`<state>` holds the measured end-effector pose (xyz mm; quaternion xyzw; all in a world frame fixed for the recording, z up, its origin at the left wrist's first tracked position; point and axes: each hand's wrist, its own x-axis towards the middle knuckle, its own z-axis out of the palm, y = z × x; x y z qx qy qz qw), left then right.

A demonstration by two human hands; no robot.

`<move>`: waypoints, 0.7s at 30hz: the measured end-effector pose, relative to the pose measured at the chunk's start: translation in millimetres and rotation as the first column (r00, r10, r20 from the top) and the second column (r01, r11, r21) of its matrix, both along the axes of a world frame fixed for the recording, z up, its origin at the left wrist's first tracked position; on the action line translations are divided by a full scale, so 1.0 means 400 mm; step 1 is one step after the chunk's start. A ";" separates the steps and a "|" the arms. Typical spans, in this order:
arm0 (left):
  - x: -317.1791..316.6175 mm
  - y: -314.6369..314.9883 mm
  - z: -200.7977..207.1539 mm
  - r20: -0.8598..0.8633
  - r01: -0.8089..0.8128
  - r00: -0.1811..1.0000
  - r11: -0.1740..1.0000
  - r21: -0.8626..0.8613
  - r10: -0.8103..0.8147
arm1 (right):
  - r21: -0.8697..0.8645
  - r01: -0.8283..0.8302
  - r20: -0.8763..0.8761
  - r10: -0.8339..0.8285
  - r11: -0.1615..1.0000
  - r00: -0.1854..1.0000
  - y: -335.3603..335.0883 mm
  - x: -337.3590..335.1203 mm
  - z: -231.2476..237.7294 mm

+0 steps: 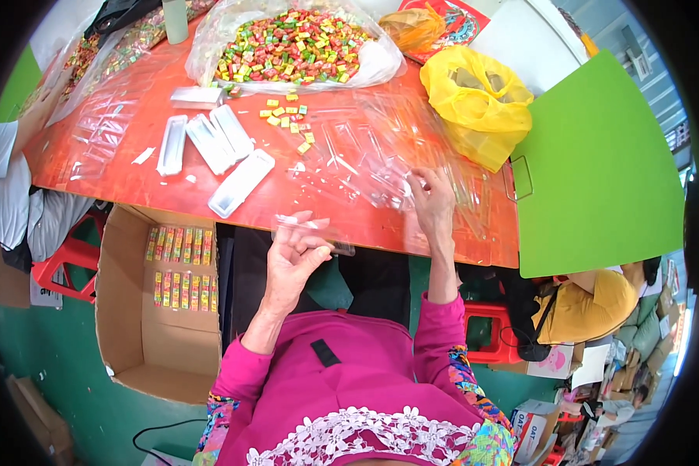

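Observation:
My left hand [287,268] is closed in front of the table's near edge, gripping a clear plastic sleeve [338,247] between thumb and fingers. To its right, my right hand [435,203] reaches over the table with its fingertips pinched together; whatever they may hold is too faint to make out. Around and beyond that hand spreads a pile of flat clear plastic sleeves [357,151]. Several white narrow trays [242,183] lie left of centre. Behind them sit loose small yellow wrapped pieces [286,122], likely candies.
A clear bag [373,70] full of colourful wrapped pieces [287,46] lies at the back. At right are a yellow plastic bag [474,101] and a green board [598,179]. Below the table's left side, a cardboard box [155,342] holds filled packs [182,291]. Another person's arm [35,116] is at far left.

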<state>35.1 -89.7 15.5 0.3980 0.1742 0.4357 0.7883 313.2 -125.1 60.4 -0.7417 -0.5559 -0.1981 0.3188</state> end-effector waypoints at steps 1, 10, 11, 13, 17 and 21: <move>-0.001 -0.005 0.011 0.011 -0.001 1.000 1.000 -0.011 0.002 | -0.033 -0.148 -0.251 0.135 0.988 0.959 -0.012 -0.052 0.021; 0.004 0.042 0.028 0.116 -0.038 0.992 0.999 -0.019 0.040 | -0.071 -0.559 -0.836 0.256 0.826 0.485 0.015 -0.240 0.030; -0.006 0.047 0.031 0.094 -0.049 0.994 0.998 -0.032 0.052 | 0.088 -0.529 -0.844 0.346 0.844 0.410 0.038 -0.239 0.013; -0.026 0.051 0.024 0.064 -0.073 0.995 0.997 -0.025 0.074 | 0.122 -0.478 -0.817 0.361 0.870 0.449 0.078 -0.186 -0.012; -0.061 0.033 0.003 -0.005 0.014 1.000 1.000 -0.027 -0.014 | 0.092 -0.264 -0.751 0.241 0.960 0.615 0.170 -0.024 -0.006; -0.030 0.000 -0.025 -0.011 0.133 0.991 0.991 -0.002 -0.133 | 0.100 -0.085 -0.633 0.129 0.991 0.763 0.216 0.272 -0.043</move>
